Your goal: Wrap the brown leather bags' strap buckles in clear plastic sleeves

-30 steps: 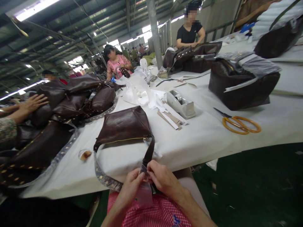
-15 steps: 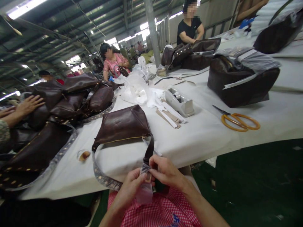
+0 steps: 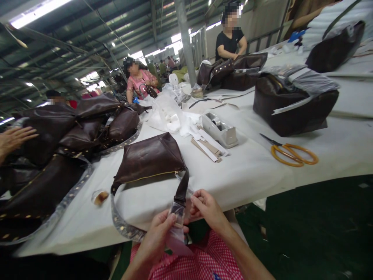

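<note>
A dark brown leather shoulder bag (image 3: 150, 157) lies on the table, and its studded strap (image 3: 124, 225) loops down over the near edge toward my lap. My left hand (image 3: 160, 229) is closed on the strap's buckle end, thumb on top. Clear plastic film (image 3: 178, 214) covers the buckle there, and a loose piece of it hangs below my fingers. Just right of the buckle, my right hand (image 3: 206, 208) has its thumb and fingers pinched together. What is in that pinch, if anything, is too small to make out.
Orange-handled scissors (image 3: 293, 153) lie at the right, near a grey tape dispenser (image 3: 220, 130) and card strips (image 3: 205, 146). Brown bags (image 3: 52, 186) are piled at the left, where a co-worker's hand (image 3: 17, 138) reaches in. A larger bag (image 3: 291, 107) stands back right.
My right hand has moved off the buckle, a little to the right. The wrapped buckle now shows more openly in my left hand. The co-worker's hand has drawn back to the left.
</note>
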Demonstrator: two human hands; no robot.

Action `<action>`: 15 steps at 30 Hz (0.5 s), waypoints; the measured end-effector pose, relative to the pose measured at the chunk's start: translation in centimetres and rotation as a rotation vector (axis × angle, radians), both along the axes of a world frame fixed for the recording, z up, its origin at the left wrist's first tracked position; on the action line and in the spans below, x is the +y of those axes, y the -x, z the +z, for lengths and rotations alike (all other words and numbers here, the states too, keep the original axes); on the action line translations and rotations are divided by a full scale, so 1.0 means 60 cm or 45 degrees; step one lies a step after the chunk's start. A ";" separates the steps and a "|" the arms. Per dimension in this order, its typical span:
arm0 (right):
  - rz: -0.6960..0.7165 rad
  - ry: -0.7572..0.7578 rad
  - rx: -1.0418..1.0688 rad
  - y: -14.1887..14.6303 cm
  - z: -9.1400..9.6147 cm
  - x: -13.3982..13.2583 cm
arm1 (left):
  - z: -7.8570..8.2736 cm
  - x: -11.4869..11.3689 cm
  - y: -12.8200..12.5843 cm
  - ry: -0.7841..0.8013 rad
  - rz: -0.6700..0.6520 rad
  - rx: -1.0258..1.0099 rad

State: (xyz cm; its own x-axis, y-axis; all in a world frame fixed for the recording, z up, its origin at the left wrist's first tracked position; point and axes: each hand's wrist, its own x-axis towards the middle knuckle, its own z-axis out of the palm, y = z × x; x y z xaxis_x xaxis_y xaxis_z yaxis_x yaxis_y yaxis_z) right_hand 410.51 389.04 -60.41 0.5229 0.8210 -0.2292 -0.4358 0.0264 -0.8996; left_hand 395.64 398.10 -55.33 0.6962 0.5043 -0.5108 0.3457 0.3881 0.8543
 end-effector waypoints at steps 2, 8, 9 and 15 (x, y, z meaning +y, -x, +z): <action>0.004 0.074 0.007 -0.001 0.004 0.007 | 0.004 0.002 0.002 0.004 0.004 0.003; -0.063 0.140 -0.098 -0.008 0.025 0.041 | 0.002 0.007 0.007 0.008 -0.041 -0.030; -0.059 0.134 -0.066 -0.009 0.027 0.045 | 0.002 0.008 0.007 0.009 -0.036 -0.025; -0.085 0.095 0.054 -0.010 0.030 0.053 | 0.012 0.006 -0.002 -0.119 -0.099 -0.034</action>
State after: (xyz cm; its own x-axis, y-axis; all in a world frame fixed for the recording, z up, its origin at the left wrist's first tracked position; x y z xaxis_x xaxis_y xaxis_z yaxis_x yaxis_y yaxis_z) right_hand 411.10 392.22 -58.64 0.5643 0.7644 -0.3117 -0.4731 -0.0100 -0.8810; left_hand 395.77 398.46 -54.61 0.7476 0.4929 -0.4452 0.3486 0.2794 0.8946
